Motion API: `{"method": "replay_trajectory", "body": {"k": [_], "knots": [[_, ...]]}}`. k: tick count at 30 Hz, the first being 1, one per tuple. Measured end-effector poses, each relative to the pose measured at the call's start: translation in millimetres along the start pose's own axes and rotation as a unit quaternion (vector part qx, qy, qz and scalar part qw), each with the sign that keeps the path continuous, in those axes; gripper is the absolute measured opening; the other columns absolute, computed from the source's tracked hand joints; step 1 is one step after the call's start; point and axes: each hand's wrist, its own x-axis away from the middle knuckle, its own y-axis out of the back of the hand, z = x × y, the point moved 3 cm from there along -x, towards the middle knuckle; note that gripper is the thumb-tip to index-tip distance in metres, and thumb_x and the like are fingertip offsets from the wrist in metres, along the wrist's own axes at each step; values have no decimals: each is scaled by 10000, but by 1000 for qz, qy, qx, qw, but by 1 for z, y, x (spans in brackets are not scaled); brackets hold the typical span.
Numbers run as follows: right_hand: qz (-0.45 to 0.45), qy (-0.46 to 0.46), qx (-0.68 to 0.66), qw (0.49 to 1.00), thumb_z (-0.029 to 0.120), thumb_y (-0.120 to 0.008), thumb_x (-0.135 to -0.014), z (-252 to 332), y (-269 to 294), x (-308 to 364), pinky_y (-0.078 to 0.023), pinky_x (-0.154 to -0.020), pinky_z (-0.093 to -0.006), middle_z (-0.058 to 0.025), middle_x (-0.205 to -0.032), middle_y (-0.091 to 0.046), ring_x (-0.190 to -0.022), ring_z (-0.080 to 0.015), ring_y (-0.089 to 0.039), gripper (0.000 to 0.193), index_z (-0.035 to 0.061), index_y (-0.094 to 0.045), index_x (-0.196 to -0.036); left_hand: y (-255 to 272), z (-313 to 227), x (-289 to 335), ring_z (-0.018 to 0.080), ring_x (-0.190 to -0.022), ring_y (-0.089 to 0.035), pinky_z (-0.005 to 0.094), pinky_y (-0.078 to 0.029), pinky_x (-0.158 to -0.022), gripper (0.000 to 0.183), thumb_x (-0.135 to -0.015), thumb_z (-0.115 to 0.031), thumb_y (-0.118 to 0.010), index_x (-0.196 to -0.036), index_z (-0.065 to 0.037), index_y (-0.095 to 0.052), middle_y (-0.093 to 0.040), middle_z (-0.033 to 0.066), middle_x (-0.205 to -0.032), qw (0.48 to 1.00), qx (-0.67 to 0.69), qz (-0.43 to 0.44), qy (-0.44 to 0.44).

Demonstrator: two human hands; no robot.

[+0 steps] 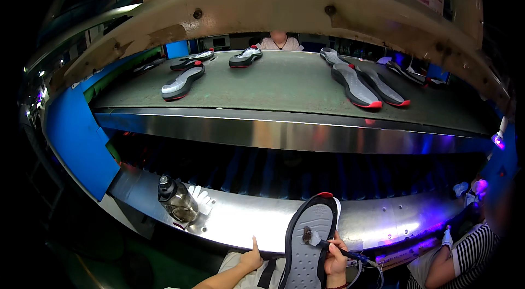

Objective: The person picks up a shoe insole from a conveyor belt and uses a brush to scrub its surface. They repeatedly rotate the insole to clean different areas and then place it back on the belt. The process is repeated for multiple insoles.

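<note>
My left hand (252, 259) is near the light cloth over my lap, left of a shoe sole. One of its fingers points up; the others are partly hidden, and I see nothing held. The grey sole (308, 226) stands tilted upright before me, with a dark rim, a red tip and small dimples on its lower part. My right hand (336, 256) is closed around a brush (322, 242) with a dark handle. Its bristles touch the sole's face, at a dark patch. The right hand also meets the sole's right edge; whether it grips the edge I cannot tell.
Several soles (355, 86) lie on a green conveyor belt (262, 89) beneath a beige machine frame (301, 7). A dark bottle (178, 201) and a white glove (201, 199) are on the metal ledge (246, 220). One person (459, 259) is at right; another (280, 43) is beyond the belt.
</note>
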Motion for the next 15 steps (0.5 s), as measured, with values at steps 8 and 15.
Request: {"method": "replay_trajectory", "body": {"k": [8, 15], "knots": [[-3, 18, 17, 1000, -18, -490, -682, 1, 0, 2, -350, -922, -381, -191, -1280, -336, -1083, -285, -438, 146, -64, -523, -817, 3, -3, 0, 326, -587, -584, 400, -460, -555, 931, -698, -189, -518, -1255, 55, 188, -593, 194, -673, 1000, 14, 11, 4], [-18, 24, 36, 999, -17, -491, -679, 1, 8, 4, -357, -915, -382, -205, -1279, -329, -1077, -293, -443, 140, -66, -526, -807, -15, -13, -4, 355, -701, -588, 418, -454, -663, 925, -727, -264, -522, -1256, 50, 168, -590, 226, -776, 978, 210, 15, -4]]}}
